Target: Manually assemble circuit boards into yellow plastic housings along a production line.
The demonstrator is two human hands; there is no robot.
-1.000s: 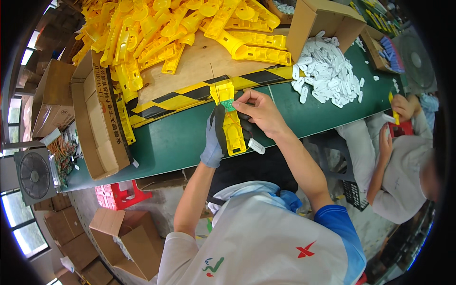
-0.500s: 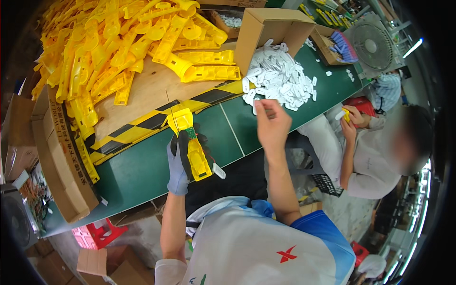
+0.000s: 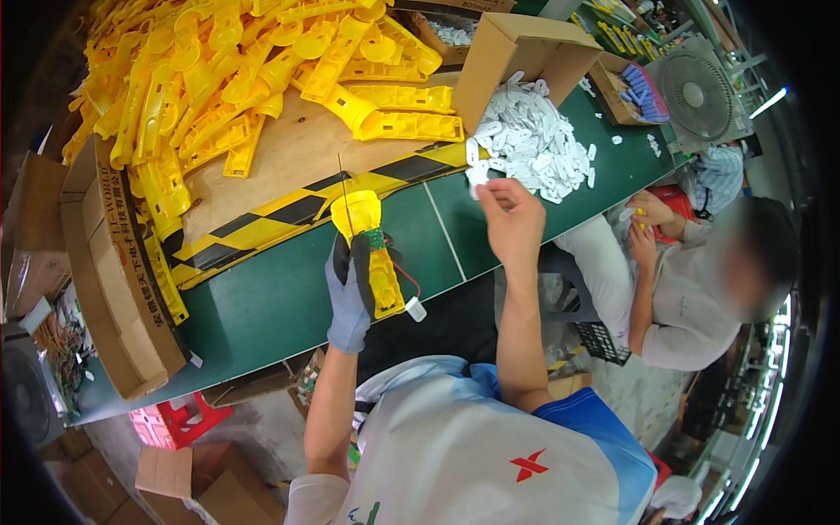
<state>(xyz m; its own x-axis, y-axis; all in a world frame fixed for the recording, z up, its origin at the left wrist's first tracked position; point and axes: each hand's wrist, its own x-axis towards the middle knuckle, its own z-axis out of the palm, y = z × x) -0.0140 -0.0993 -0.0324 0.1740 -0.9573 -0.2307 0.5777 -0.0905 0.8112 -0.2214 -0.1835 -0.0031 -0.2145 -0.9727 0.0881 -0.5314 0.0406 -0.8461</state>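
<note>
My left hand (image 3: 348, 293), in a grey-and-black glove, grips a yellow plastic housing half (image 3: 385, 284) above the table's front edge. A green circuit board (image 3: 374, 238) sits in the housing, and a thin dark wire (image 3: 343, 188) sticks up past its wide end. From its side a red wire loops down to a white piece (image 3: 416, 309) hanging by the lower end. My bare right hand (image 3: 516, 223) is at the near left edge of a pile of white plastic pieces (image 3: 534, 140). Its thumb and forefinger pinch one small white plastic piece (image 3: 478, 178).
Yellow housings (image 3: 219, 79) are heaped on a wooden board edged with black-and-yellow tape (image 3: 289, 210). An open carton (image 3: 490, 70) stands behind the white pile; a long cardboard box (image 3: 118, 289) lies left. A fan (image 3: 691, 83) and a seated co-worker (image 3: 691, 297) are on the right.
My right fingers have closed on a white piece at the pile's edge. The housing in my left hand has turned more upright, and its red wire shows more. The whole view has shifted slightly.
</note>
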